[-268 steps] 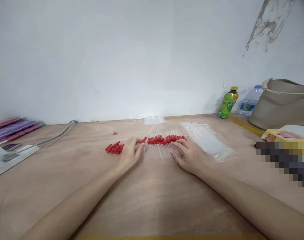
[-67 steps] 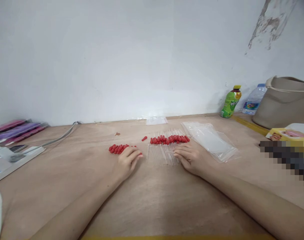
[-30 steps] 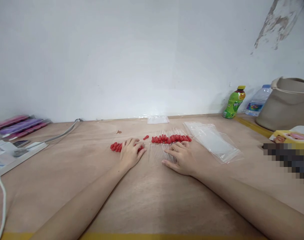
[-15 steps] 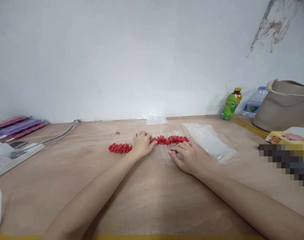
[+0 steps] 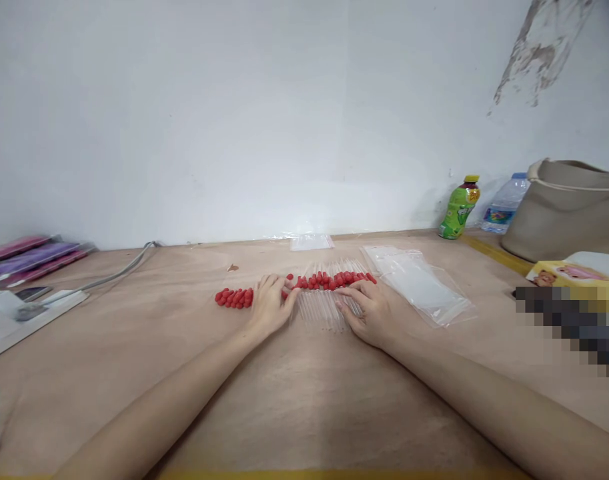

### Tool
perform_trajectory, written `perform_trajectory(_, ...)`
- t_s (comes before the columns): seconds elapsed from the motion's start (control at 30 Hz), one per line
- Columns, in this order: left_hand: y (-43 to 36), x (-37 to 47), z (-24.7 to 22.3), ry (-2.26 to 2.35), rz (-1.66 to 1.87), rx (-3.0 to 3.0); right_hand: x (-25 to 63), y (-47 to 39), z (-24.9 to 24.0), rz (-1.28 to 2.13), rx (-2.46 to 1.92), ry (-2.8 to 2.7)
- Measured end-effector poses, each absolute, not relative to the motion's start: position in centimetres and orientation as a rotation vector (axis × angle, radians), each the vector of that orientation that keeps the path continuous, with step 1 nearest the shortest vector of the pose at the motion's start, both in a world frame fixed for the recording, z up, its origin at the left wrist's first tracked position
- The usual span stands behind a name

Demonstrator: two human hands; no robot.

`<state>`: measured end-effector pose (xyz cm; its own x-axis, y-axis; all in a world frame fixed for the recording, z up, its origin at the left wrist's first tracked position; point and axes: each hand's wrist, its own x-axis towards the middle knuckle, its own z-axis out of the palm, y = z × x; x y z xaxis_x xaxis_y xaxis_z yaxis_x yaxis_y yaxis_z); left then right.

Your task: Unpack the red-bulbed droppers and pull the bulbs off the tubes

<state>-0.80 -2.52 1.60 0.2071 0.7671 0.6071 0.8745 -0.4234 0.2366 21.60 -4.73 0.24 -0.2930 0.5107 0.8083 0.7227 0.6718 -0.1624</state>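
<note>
Red bulbs (image 5: 234,299) nr L hand (image 5: 269,301), clear tubes (image 5: 320,311) by R hand (image 5: 369,309); can't tell either grip's state.

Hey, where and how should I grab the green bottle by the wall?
Probably round the middle of the green bottle, below its narrower neck, with the right hand coming from the front left: it stands upright, the wall behind it and the water bottle close on its right.

**Makeshift worktable (image 5: 294,400), home or small workshop**

Couldn't tell which: the wall (image 5: 234,120) was plain (one ugly peeling patch (image 5: 537,57)), and a green drink bottle (image 5: 457,212), power strip (image 5: 47,319) and bag (image 5: 564,220) shared the worktable with red bulbs (image 5: 233,298) and clear tubes (image 5: 319,311).
</note>
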Motion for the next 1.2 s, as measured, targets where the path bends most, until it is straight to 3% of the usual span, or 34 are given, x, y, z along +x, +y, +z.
perform_trajectory(0.4, -5.8, -3.5, 0.2, -1.073, -0.975, -2.566, 20.8, -5.7, 0.5, -0.34, -0.772, -2.335)
perform_trajectory(1.2, -6.6, -0.8, 0.3, -0.693, -0.883, -2.571, 19.5, -4.9, -1.4, -0.21, -0.467, -2.3)
